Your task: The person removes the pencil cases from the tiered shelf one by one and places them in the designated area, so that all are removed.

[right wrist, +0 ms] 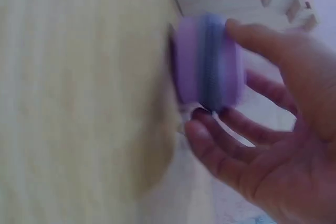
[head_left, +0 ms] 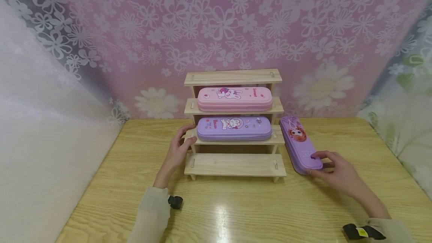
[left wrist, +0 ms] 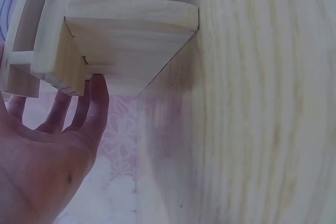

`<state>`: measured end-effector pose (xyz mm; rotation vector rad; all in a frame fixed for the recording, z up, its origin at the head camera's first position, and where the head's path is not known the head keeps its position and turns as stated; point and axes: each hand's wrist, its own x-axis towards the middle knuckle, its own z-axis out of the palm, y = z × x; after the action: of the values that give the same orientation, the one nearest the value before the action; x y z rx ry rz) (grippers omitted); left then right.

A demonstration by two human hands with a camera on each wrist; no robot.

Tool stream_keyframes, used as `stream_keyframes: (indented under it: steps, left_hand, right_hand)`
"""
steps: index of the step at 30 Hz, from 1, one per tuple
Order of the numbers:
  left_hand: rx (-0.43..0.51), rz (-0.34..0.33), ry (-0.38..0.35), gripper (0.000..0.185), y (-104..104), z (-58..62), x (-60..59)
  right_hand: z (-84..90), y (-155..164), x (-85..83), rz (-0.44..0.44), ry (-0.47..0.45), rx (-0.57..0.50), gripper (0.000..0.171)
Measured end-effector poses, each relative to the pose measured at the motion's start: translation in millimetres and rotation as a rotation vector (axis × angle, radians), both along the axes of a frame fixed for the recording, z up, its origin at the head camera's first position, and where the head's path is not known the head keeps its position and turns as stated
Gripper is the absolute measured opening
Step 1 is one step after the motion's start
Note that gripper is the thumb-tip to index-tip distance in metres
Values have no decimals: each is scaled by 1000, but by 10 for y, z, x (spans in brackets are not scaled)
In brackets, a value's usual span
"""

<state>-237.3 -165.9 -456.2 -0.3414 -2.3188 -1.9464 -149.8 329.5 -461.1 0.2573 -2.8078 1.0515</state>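
Note:
A purple pencil case (head_left: 300, 147) with a cartoon girl's face lies angled on the table to the right of a stepped wooden shelf (head_left: 233, 164). My right hand (head_left: 342, 175) grips its near end between thumb and fingers; the zipped end of this purple case (right wrist: 210, 61) shows in the right wrist view. My left hand (head_left: 176, 149) holds the left end of a middle step, with the thumb in front and fingers behind the side panel (left wrist: 79, 66). On that step rests a lilac pencil case (head_left: 222, 128) with a rabbit, and one step higher a pink pencil case (head_left: 216, 98).
The shelf's top board (head_left: 233, 77) and lowest board bear nothing. Behind the wood-grain table (head_left: 135, 168) hangs a pink flowered cloth (head_left: 216, 29). A pale cloth (head_left: 44, 123) borders the left side, and another flowered one (head_left: 408, 85) the right.

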Motion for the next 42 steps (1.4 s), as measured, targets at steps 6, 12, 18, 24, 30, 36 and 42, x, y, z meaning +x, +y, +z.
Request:
stream_keyframes:
  steps: [6, 12, 18, 24, 30, 36, 42]
  left_hand:
    - [33, -3, -11, 41, 12, -11, -10]
    - [26, -2, -17, 40, -1, -42, -34]
    - [4, 0, -33, 40, -27, -44, -28]
    - [-14, 5, -37, 40, -24, -14, -14]
    - [-22, 4, -35, 40, -28, 5, -28]
    - [-25, 16, -36, 39, -27, 29, -14]
    - [-48, 12, -38, 38, -6, 27, 6]
  right_hand:
    - [139, 81, -25, -22, 59, 2, 37]
    - [279, -110, -84, 13, 201, -85, 34]
    - [403, -449, -192, 133, 355, -169, 42]
    - [489, -763, -315, 195, 490, -181, 48]
    - [567, -1002, -452, 226, 538, -165, 46]
    - [587, -1178, -553, 250, 493, -202, 46]
    - [553, -1281, -586, 199, 347, -160, 45]
